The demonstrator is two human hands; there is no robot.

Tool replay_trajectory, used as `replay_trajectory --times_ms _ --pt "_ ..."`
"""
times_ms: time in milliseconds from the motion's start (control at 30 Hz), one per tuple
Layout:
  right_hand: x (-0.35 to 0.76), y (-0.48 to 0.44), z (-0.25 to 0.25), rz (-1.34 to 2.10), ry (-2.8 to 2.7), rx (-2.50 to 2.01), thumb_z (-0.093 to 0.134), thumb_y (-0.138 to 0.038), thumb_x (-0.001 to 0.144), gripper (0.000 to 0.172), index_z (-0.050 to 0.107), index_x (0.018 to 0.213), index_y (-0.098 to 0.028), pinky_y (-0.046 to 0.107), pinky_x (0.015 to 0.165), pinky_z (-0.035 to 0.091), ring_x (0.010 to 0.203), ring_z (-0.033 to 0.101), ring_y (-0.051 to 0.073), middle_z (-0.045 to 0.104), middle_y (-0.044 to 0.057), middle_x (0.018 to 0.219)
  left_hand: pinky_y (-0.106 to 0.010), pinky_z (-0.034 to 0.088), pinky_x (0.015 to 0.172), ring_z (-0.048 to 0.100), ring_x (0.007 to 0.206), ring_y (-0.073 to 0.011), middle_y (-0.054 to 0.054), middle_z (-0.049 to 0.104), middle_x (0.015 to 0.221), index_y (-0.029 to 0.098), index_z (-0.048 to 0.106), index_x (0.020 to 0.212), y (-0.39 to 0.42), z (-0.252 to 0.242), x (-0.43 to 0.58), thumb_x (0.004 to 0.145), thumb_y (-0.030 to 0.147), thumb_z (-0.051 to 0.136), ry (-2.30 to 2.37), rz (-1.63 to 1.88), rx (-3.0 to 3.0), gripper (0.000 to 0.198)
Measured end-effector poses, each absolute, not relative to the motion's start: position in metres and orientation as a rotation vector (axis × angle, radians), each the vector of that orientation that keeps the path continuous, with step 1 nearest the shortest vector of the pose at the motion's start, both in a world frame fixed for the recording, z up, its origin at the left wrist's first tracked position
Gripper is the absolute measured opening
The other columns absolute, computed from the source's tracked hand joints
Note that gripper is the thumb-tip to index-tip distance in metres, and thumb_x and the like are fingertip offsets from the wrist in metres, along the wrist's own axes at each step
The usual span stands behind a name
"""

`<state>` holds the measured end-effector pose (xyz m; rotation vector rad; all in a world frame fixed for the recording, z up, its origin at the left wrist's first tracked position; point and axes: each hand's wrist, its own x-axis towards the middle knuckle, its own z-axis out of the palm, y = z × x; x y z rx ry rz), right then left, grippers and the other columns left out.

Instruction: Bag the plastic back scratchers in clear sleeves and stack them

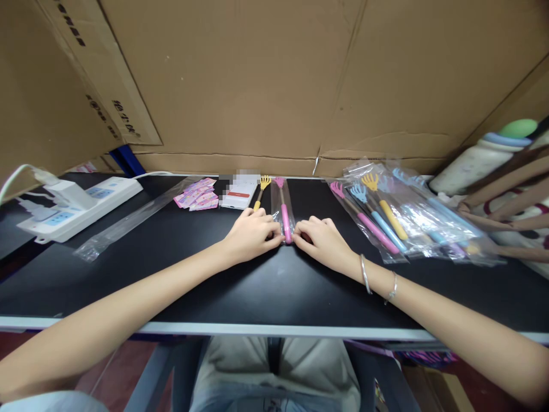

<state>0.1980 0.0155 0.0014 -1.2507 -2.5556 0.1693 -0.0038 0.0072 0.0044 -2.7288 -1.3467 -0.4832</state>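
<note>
A pink back scratcher (pixel 285 214) lies inside a clear plastic sleeve (pixel 275 200) in the middle of the black table, its claw end pointing away from me. My left hand (pixel 253 233) is closed, thumb and fingers pinching the near end of the sleeve on its left side. Opposite it, my right hand (pixel 319 240) is closed at the right corner of the same end, beside the pink handle. Just beyond my left hand lies a yellow back scratcher (pixel 262 191), its handle partly hidden by that hand.
Several bagged back scratchers (pixel 388 220) lie at the right, near a white bottle (pixel 476 160). Pink cards (pixel 198 194), a white phone-like item (pixel 240 191) and an empty plastic sleeve (pixel 128 223) are left of centre. A power strip (pixel 86 209) stands far left. Cardboard (pixel 257 80) walls the back.
</note>
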Motion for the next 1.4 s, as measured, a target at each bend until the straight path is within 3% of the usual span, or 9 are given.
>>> replay_trajectory --times_ms 400,1100,1400 --pt "0.196 0.014 0.000 0.126 -2.535 -1.252 0.047 -0.030 0.091 0.022 0.053 0.073 -0.019 0.031 0.068 0.023 0.074 0.050 0.016 0.064 0.001 0.073 -0.036 0.033 0.078 0.054 0.080 -0.0188 -0.002 0.065 0.074 0.018 0.058 0.070 0.003 0.002 0.002 0.088 0.033 0.048 -1.319 -0.476 -2.593 0.026" --pt "0.199 0.016 0.001 0.158 -2.505 -1.228 0.053 -0.031 0.088 0.013 0.057 0.082 -0.021 0.028 0.069 0.026 0.067 0.049 0.015 0.056 -0.002 0.066 -0.029 0.035 0.071 0.056 0.080 -0.0156 0.003 0.063 0.078 0.023 0.060 0.086 0.009 0.005 -0.010 0.087 0.030 0.055 -1.246 -0.501 -2.709 0.009" --pt "0.209 0.020 0.003 0.226 -2.397 -1.180 0.056 -0.027 0.083 0.011 0.048 0.088 -0.022 0.023 0.057 0.031 0.058 0.050 0.011 0.052 -0.005 0.066 -0.027 0.038 0.064 0.059 0.078 -0.0159 0.000 0.065 0.080 0.019 0.053 0.087 0.005 0.010 -0.009 0.082 0.029 0.057 -1.263 -0.585 -2.598 0.012"
